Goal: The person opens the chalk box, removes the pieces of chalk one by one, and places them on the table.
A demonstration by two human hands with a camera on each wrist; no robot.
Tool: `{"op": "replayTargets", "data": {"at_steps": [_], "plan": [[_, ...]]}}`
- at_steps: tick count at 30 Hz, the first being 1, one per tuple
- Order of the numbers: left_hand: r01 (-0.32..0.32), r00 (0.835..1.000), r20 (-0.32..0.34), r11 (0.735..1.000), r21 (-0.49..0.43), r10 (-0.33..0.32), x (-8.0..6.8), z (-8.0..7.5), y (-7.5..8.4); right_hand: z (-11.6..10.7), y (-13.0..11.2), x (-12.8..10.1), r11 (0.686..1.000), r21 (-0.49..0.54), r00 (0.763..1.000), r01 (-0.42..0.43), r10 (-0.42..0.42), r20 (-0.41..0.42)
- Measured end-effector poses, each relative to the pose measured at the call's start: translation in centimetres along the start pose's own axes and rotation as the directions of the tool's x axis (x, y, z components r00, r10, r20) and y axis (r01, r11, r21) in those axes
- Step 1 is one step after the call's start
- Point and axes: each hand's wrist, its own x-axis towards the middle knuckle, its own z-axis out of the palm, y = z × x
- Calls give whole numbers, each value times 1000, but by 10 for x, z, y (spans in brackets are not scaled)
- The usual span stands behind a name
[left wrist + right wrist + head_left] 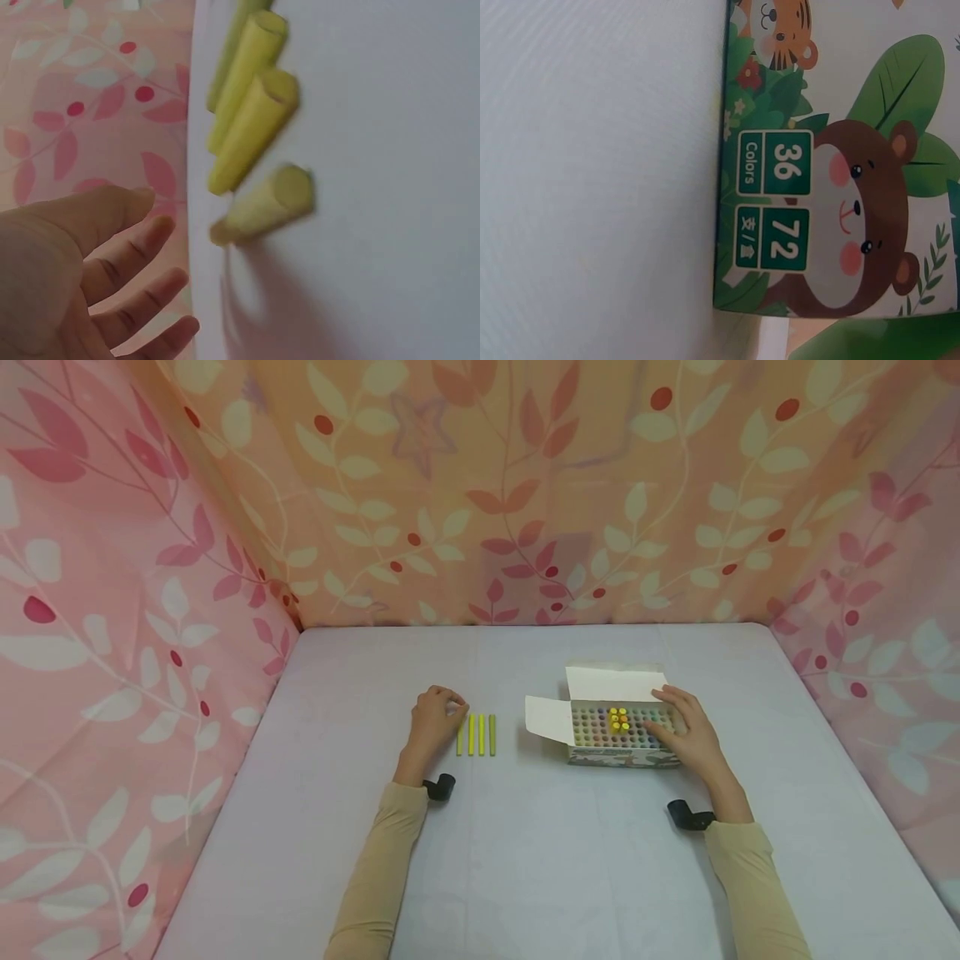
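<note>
**Four yellow sticks out, one box held steady**

Four yellow-green sticks [476, 735] lie side by side on the pale tabletop [540, 860] in the head view, at about nine o'clock from the open box [621, 735]. The left hand [433, 720] rests at their left edge, fingers curled loosely with the tips right by the nearest stick; whether they actually touch it I cannot tell from up here. Over at three o'clock, the right hand [690, 731] lies across the right end of the box, fingers fairly straight and spread over the rows of coloured tips, pressing rather than pinching. A small cluster of yellow tips [619, 720] sits near the middle of the tray, and the white flaps [592, 689] stand open at twelve and nine o'clock.

Left wrist view now: the sticks [251, 127] run in a fan toward twelve o'clock, and the nearest stick [262, 206] is blurred, lying a little askew from its neighbours. The hand [82, 262] shows relaxed fingers [139, 289], apart, holding nothing.

Right wrist view: only the printed side of the box [832, 187], bear and "36 Colors", resting on the table; the hand itself is out of sight here.

The risk, as I judge it: these sticks are round, so a careless nudge from the left fingertips could roll them out of line. A heavy press on the box could tip it or crush the upright tips.
</note>
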Motion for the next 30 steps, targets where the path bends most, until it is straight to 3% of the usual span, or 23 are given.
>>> {"op": "replayTargets", "data": {"at_steps": [6,11,15,21,25,30], "plan": [[-44,998,-43,998,-49,42,3,-1,21,0,0,0,1000,-3,1000,2,-2,2],[-146,988,-63,986,-77,141,3,3,43,0,1,-1,1000,16,1000,4,-4,3],[-238,970,-75,967,-94,231,3,7,64,0,1,0,1000,19,1000,8,-8,3],[-325,945,-88,937,-130,315,1,11,96,1,0,0,1000,17,1000,14,-14,1],[-377,926,-58,917,-131,372,0,19,114,1,-1,-1,1000,12,1000,10,-10,1],[-454,890,13,887,-85,457,1,35,131,1,-1,-1,1000,9,1000,6,-6,-2]]}}
